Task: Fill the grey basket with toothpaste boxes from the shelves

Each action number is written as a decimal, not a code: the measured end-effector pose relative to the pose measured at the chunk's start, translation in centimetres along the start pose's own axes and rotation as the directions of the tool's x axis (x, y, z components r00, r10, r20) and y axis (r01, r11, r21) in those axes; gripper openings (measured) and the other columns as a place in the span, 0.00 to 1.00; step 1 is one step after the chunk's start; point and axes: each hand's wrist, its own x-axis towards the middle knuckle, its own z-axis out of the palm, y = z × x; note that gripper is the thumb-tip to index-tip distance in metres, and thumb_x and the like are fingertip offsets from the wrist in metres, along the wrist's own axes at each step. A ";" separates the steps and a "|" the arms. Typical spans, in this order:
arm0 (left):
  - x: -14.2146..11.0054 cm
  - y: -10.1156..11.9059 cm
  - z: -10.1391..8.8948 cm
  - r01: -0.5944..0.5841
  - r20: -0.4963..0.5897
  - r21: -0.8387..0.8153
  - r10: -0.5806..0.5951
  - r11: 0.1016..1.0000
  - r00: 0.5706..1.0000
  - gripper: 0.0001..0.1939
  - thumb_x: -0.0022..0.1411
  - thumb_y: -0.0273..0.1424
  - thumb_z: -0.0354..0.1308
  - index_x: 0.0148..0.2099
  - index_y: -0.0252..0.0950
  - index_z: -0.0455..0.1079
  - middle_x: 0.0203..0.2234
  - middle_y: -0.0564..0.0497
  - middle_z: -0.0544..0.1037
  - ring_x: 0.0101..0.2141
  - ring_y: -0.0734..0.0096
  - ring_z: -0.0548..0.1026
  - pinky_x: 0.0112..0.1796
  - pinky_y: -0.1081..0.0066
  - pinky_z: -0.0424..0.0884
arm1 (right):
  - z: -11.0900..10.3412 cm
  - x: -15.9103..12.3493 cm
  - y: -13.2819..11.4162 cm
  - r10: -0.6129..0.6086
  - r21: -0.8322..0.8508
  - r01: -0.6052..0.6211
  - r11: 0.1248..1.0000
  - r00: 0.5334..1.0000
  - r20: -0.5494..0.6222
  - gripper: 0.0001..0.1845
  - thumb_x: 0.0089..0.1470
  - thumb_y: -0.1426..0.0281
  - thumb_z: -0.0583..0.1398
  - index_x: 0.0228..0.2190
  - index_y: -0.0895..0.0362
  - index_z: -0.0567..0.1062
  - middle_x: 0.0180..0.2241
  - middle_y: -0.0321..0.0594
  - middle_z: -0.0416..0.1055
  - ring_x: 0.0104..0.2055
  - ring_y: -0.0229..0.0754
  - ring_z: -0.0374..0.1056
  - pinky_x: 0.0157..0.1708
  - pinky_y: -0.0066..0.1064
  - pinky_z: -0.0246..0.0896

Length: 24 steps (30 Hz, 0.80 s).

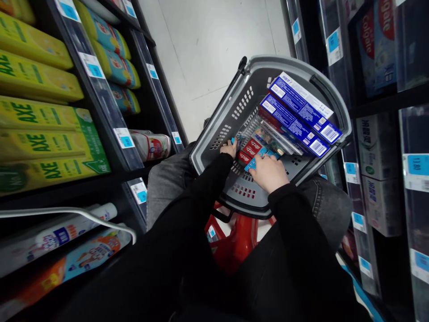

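Observation:
A grey shopping basket (pixel 214 118) stands between my knees, and both my hands reach into it. On its near side lie small red and blue boxes (pixel 251 147) with white lettering. My right hand (pixel 270 172) grips their blue edge, its fingers curled over it. At the basket's left wall my left hand (pixel 229 149) is closed around something with a light blue bit showing; I cannot make out what. Clear-fronted packs (pixel 268 136) lie beside the red boxes. Against the right wall lean two long dark blue toothpaste boxes (pixel 295 116) with barcodes.
At left, shelves hold yellow AXE packs (pixel 40 134), a white bottle (pixel 154 146) and lying bottles (pixel 63 237). At right are shelves with Colgate boxes (pixel 377 49) and white boxes (pixel 377 147). A red stool-like object (pixel 239 241) is below the basket; pale floor tiles (pixel 214 40) lie ahead.

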 end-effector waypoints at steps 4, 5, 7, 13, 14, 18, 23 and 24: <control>0.2 0.7 -1.0 0.043 -0.012 0.003 -0.043 0.999 0.999 0.30 0.68 0.25 0.31 0.70 0.37 0.46 0.56 0.31 0.63 0.46 0.53 0.73 0.43 0.59 0.69 | -0.1 0.0 0.0 0.005 -0.001 -0.005 1.000 1.000 0.007 0.21 0.59 0.64 0.56 0.50 0.63 0.71 0.50 0.57 0.70 0.55 0.57 0.64 0.50 0.45 0.61; 0.3 0.8 -1.1 0.049 -0.007 0.005 -0.049 0.999 0.999 0.30 0.67 0.25 0.31 0.70 0.37 0.47 0.55 0.31 0.64 0.46 0.53 0.73 0.43 0.60 0.69 | -0.1 0.0 0.0 0.004 0.000 -0.004 1.000 1.000 0.008 0.21 0.59 0.64 0.56 0.50 0.62 0.71 0.50 0.57 0.70 0.55 0.57 0.64 0.50 0.45 0.61; 0.2 1.0 -1.2 0.056 0.014 0.008 -0.056 0.998 0.998 0.30 0.68 0.25 0.30 0.70 0.38 0.46 0.54 0.32 0.64 0.46 0.54 0.74 0.43 0.61 0.69 | -0.2 -0.1 -0.1 0.003 0.000 -0.003 1.000 1.000 0.013 0.21 0.59 0.64 0.56 0.50 0.62 0.70 0.50 0.57 0.70 0.55 0.56 0.64 0.50 0.45 0.60; 0.2 0.7 -0.6 0.065 0.091 0.018 -0.067 0.998 0.994 0.31 0.68 0.25 0.32 0.72 0.40 0.43 0.49 0.33 0.68 0.42 0.57 0.76 0.42 0.63 0.68 | -0.4 -0.3 0.0 -0.001 0.006 0.001 1.000 1.000 0.017 0.22 0.59 0.63 0.56 0.51 0.62 0.70 0.50 0.58 0.70 0.56 0.57 0.63 0.51 0.45 0.60; 0.2 0.6 -0.7 0.059 0.088 0.022 -0.061 0.998 0.994 0.30 0.69 0.26 0.32 0.72 0.40 0.43 0.49 0.33 0.68 0.43 0.56 0.75 0.43 0.62 0.68 | -0.4 -0.3 0.0 -0.003 0.007 0.003 1.000 1.000 0.013 0.22 0.59 0.63 0.56 0.51 0.62 0.70 0.50 0.58 0.70 0.56 0.57 0.63 0.51 0.46 0.60; 0.2 0.4 -1.1 0.028 0.064 0.041 -0.030 0.999 0.998 0.30 0.68 0.27 0.32 0.71 0.41 0.44 0.52 0.31 0.66 0.45 0.53 0.72 0.44 0.59 0.66 | -0.5 -0.4 0.0 -0.008 0.010 0.008 1.000 1.000 -0.001 0.22 0.59 0.64 0.56 0.51 0.63 0.71 0.49 0.57 0.71 0.56 0.58 0.63 0.51 0.46 0.61; -0.2 1.1 -1.3 -0.040 0.040 0.070 0.037 0.997 0.998 0.31 0.67 0.23 0.31 0.71 0.35 0.47 0.57 0.31 0.64 0.57 0.48 0.60 0.49 0.56 0.60 | -0.6 -0.5 0.0 -0.007 0.010 0.006 1.000 1.000 0.017 0.22 0.59 0.64 0.56 0.52 0.63 0.70 0.50 0.57 0.70 0.56 0.57 0.63 0.51 0.46 0.60; -0.2 1.3 -1.3 -0.043 0.036 0.074 0.040 0.996 0.999 0.31 0.67 0.22 0.31 0.71 0.34 0.47 0.57 0.31 0.63 0.58 0.49 0.59 0.50 0.55 0.59 | -0.6 -0.5 0.0 -0.008 0.009 0.008 1.000 1.000 0.016 0.22 0.59 0.64 0.56 0.52 0.63 0.70 0.50 0.57 0.70 0.56 0.57 0.63 0.51 0.46 0.60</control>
